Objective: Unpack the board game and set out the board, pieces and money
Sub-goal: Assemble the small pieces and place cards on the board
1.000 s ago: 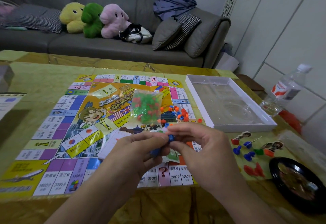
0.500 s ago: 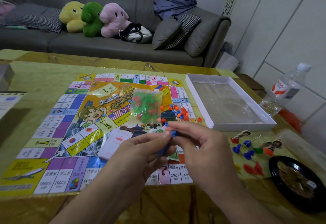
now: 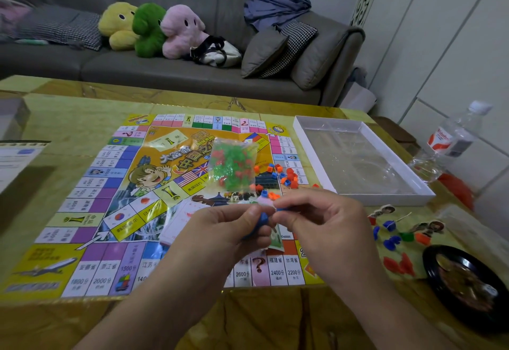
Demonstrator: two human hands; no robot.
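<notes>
The colourful game board (image 3: 91, 206) lies unfolded on the table. My left hand (image 3: 225, 234) and my right hand (image 3: 325, 223) meet above its near edge, both pinching a small blue plastic piece (image 3: 263, 218) between fingertips. A clear bag of green and red pieces (image 3: 232, 167) lies on the board's middle, with loose orange and blue pieces (image 3: 286, 176) beside it. A stack of pink paper money (image 3: 179, 220) sits partly hidden under my left hand. Character pawns and coloured stands (image 3: 396, 231) lie right of the board.
The empty white box tray (image 3: 385, 200) sits at the right of the board. A black spinner dish (image 3: 465, 286) is at the near right, a water bottle (image 3: 451, 140) at the far right. A paper sheet (image 3: 13, 156) lies at left. A grey sofa with plush toys stands behind.
Both hands stay together over the board's near edge, fingers shifting slightly on the blue piece. Nothing on the table has moved.
</notes>
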